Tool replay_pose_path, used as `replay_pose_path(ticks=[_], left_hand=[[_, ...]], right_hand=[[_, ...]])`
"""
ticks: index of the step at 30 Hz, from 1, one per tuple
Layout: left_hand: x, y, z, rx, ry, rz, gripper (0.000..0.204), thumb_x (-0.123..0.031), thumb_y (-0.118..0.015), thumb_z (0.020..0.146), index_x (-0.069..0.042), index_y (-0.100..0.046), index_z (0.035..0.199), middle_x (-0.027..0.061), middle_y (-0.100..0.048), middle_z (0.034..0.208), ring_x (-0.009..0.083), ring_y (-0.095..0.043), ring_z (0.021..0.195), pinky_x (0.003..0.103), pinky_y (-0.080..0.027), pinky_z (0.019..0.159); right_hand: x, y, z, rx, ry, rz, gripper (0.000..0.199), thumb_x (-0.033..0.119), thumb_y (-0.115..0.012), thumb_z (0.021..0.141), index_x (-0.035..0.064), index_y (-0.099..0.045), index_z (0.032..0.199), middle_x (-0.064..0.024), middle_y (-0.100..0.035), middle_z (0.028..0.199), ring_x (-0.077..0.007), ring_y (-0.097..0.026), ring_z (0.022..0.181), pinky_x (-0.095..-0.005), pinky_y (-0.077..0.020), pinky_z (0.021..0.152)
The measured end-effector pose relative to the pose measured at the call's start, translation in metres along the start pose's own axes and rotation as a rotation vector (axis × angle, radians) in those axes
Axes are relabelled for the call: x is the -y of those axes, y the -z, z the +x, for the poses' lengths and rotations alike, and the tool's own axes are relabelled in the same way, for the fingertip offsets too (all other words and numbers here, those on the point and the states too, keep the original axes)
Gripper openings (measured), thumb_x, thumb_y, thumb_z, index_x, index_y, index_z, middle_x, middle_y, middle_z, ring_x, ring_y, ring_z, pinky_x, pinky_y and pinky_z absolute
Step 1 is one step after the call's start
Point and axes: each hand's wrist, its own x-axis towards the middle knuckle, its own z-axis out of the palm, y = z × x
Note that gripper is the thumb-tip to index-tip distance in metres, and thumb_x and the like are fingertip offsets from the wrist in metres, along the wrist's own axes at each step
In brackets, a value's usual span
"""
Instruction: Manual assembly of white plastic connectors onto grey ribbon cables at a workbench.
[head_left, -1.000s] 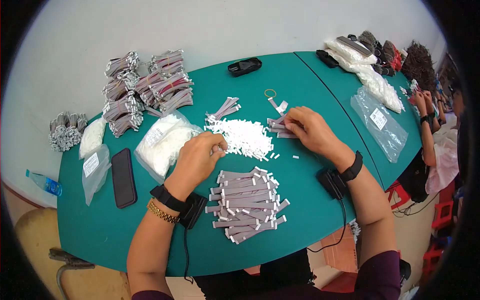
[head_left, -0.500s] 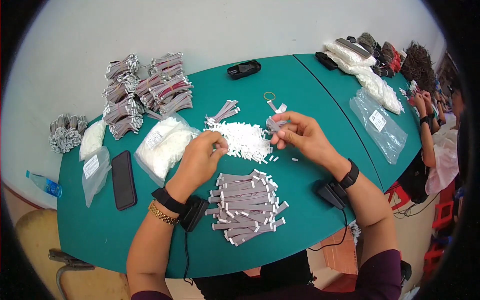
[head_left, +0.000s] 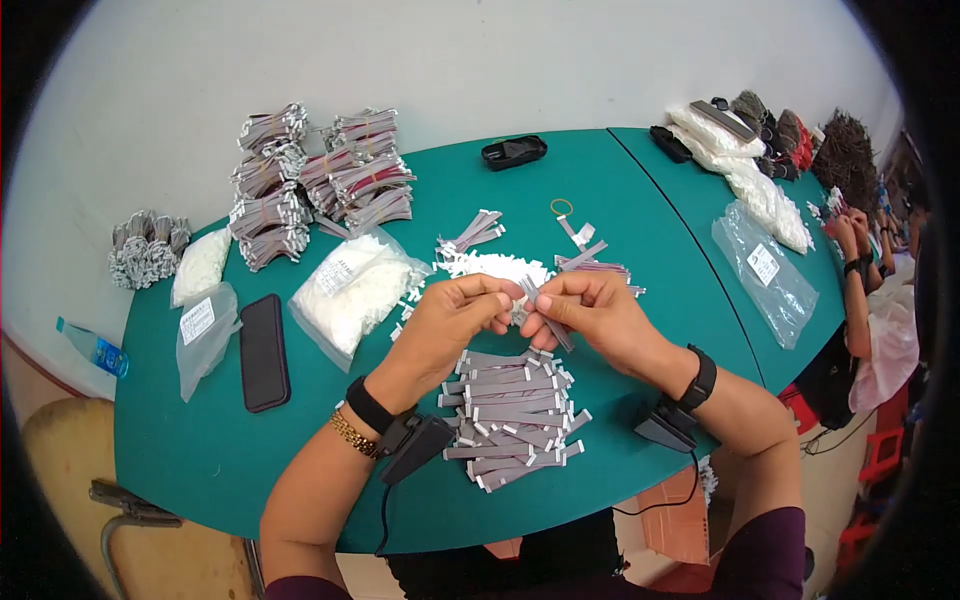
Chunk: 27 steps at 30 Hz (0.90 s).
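Observation:
My right hand (head_left: pixel 605 312) is closed on grey ribbon cables (head_left: pixel 561 337), pinched between thumb and fingers. Close beside their upper end, my left hand (head_left: pixel 455 318) has its thumb and fingertips pressed together; whatever they hold is too small and hidden to name. Behind both hands lies a heap of small white connectors (head_left: pixel 490 264), partly covered by them. Nearer to me is a stack of grey ribbon cables (head_left: pixel 510 412) with white ends. A few more cables (head_left: pixel 474 231) lie beyond the heap, and another bunch (head_left: pixel 610 270) rests behind my right hand.
Banded cable bundles (head_left: pixel 270 180) are piled at the back left. Bags of white parts (head_left: pixel 350 290) and a dark phone (head_left: pixel 264 352) lie left. A black case (head_left: pixel 514 152) and yellow rubber band (head_left: pixel 561 207) are farther back. A clear bag (head_left: pixel 765 275) lies right, near another person's hands (head_left: pixel 852 232).
My left hand has left the connector heap and moved right. My right hand has come nearer with ribbon cables, so the hands now meet. The bunch behind my right hand has come into sight.

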Motion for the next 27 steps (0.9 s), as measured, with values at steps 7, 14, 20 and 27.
replay_pose_path(ticks=[7, 14, 20, 27], left_hand=[[-0.004, -0.01, -0.004, -0.106, -0.1, 0.076, 0.018, -0.01, -0.063, 0.082, 0.001, -0.061, 0.095, 0.0043, -0.062, 0.089, 0.0081, -0.054, 0.075, 0.022, -0.044, 0.067], [0.002, -0.018, -0.005, -0.188, -0.109, 0.118, 0.014, -0.01, -0.064, 0.082, 0.0, -0.061, 0.09, 0.0037, -0.062, 0.082, 0.0075, -0.054, 0.071, 0.021, -0.043, 0.065], [0.009, -0.025, -0.006, -0.211, -0.096, 0.054, 0.011, -0.01, -0.064, 0.082, 0.0, -0.06, 0.087, 0.003, -0.061, 0.081, 0.0072, -0.052, 0.069, 0.021, -0.041, 0.063], [0.009, -0.03, -0.01, -0.195, -0.071, -0.025, 0.01, -0.009, -0.063, 0.083, -0.001, -0.059, 0.087, 0.0027, -0.06, 0.082, 0.007, -0.051, 0.069, 0.02, -0.041, 0.062]], right_hand=[[-0.011, -0.004, 0.013, -0.015, 0.038, -0.024, 0.018, 0.016, -0.052, 0.091, -0.0003, -0.06, 0.09, -0.0071, -0.066, 0.078, -0.0109, -0.063, 0.066, -0.0179, -0.0448, 0.054], [-0.019, -0.004, 0.007, 0.001, 0.054, 0.03, 0.017, 0.015, -0.054, 0.09, -0.0003, -0.061, 0.09, -0.0067, -0.065, 0.078, -0.0103, -0.063, 0.066, -0.0172, -0.0439, 0.054], [-0.021, 0.0, 0.003, 0.022, 0.046, 0.106, 0.017, 0.012, -0.052, 0.091, -0.0032, -0.06, 0.091, -0.0083, -0.065, 0.081, -0.0111, -0.062, 0.071, -0.0211, -0.0502, 0.062], [-0.023, -0.005, -0.003, 0.002, 0.1, 0.105, 0.016, 0.011, -0.051, 0.091, -0.0035, -0.059, 0.092, -0.0086, -0.064, 0.081, -0.0108, -0.062, 0.07, -0.0213, -0.0503, 0.062]])
